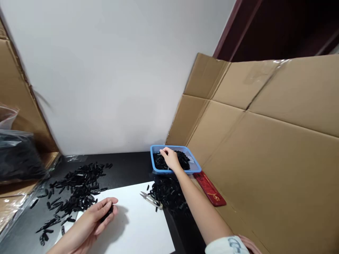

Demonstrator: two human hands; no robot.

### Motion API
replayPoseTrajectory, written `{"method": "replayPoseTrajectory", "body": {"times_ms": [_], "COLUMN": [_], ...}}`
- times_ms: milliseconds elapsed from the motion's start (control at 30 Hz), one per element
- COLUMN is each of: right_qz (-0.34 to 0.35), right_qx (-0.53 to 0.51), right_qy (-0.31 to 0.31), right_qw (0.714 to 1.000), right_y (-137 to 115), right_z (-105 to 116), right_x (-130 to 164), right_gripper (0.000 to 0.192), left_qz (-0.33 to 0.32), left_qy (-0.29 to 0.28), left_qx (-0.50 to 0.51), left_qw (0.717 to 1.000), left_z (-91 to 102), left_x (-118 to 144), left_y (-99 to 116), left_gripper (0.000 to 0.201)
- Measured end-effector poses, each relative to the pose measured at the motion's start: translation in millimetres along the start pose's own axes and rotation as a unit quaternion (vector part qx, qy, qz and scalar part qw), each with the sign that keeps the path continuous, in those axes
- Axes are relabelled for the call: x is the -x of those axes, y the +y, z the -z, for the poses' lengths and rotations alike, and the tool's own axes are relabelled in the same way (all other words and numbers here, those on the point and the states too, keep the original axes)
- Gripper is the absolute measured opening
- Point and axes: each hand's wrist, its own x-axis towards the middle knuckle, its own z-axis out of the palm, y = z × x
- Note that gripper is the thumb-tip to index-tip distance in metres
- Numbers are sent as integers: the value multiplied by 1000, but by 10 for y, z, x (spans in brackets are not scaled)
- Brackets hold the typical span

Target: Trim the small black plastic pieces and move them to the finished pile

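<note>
My left hand (99, 218) is over the white sheet (140, 229), its fingers curled around small black oblong pieces (108, 212). Loose black pieces (82, 183) of the same look lie spread to its left. Over the blue plastic basket (156, 171), my right hand (170, 157) is held with thumb and fingertips drawn together; whatever they may hold is too small to make out. Inside the basket is a heap of black pieces (185, 158). Thread snips (151, 200) lie on the sheet's right edge, against another dark pile (169, 194) in front of the basket.
Cardboard panels (278, 158) stand along the right side, with a red flat packet (212, 190) at their foot. A clear bag of black material (18, 155) sits on cardboard at the left. Behind the black tabletop (127, 165) rises a pale wall (116, 77).
</note>
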Motion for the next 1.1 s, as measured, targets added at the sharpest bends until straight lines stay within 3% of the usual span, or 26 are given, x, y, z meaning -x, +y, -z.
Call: {"method": "replayPoseTrajectory", "body": {"times_ms": [100, 200, 300, 400, 500, 600, 667, 800, 1100], "right_qz": [21, 49, 73, 102, 130, 191, 212, 212, 209], "right_qx": [38, 51, 51, 51, 53, 68, 101, 130, 86], "right_qy": [4, 25, 16, -42, -94, -181, -217, -248, -253], "right_qw": [999, 997, 996, 993, 986, 962, 948, 936, 941], "right_y": [37, -36, -180, -366, -550, -670, -690, -596, -462], "right_z": [118, 95, -82, -360, -620, -752, -763, -751, -859], "right_x": [9, 165, 460, 834, 1165, 1404, 1517, 1608, 1566], "right_gripper": [22, 23, 28, 23, 15, 9, 20, 24, 13], "left_qz": [14, 4, -14, -38, -67, -84, -77, -101, -95], "left_qy": [-26, -70, -31, 13, 4, 57, 50, 31, 33], "left_qx": [-28, -71, -77, -65, -72, -79, -78, -105, -74], "left_qw": [999, 995, 996, 997, 995, 992, 993, 989, 992], "left_z": [-27, -132, -204, -196, -198, -288, -377, -489, -488], "left_x": [60, 139, 135, 30, -62, -27, 57, 174, 238], "left_y": [-42, -46, -71, -120, -131, -83, -52, -73, -126], "left_gripper": [19, 21, 18, 23, 30, 31, 35, 35, 28]}}
